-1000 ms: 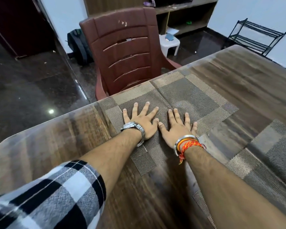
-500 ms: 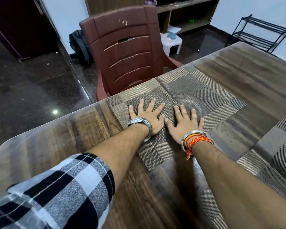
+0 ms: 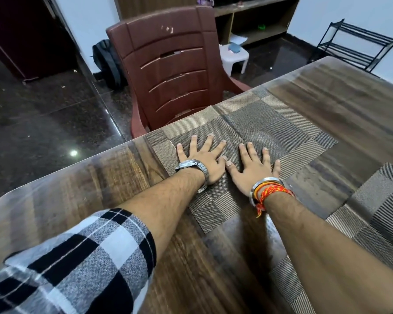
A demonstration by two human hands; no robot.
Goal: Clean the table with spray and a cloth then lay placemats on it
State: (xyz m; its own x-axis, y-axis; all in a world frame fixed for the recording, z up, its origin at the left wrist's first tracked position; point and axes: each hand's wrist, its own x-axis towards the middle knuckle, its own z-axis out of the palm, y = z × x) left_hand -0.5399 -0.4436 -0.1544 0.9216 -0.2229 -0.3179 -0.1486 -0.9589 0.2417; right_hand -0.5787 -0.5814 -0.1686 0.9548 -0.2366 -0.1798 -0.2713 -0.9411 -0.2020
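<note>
Little has shifted in a second: left hand (image 3: 204,164) and right hand (image 3: 253,172), fingers spread, stay pressed flat on the placemat (image 3: 272,128) at centre frame.

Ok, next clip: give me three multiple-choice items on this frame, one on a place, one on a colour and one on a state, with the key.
1. Where does the placemat being pressed lie?
A. at the table edge, in front of the chair
B. on the floor
C. on the chair seat

2. What colour is the chair?
A. white
B. reddish brown
C. blue

3. How do the left hand and right hand lie?
A. curled into fists
B. pinching a corner
C. flat on the placemat, fingers spread

Key:
1 A: the placemat's far edge runs along the table rim, right below the chair back.
2 B: the whole backrest and the arms are reddish brown.
3 C: both palms face down side by side, with straight fingers and nothing gripped.
</note>
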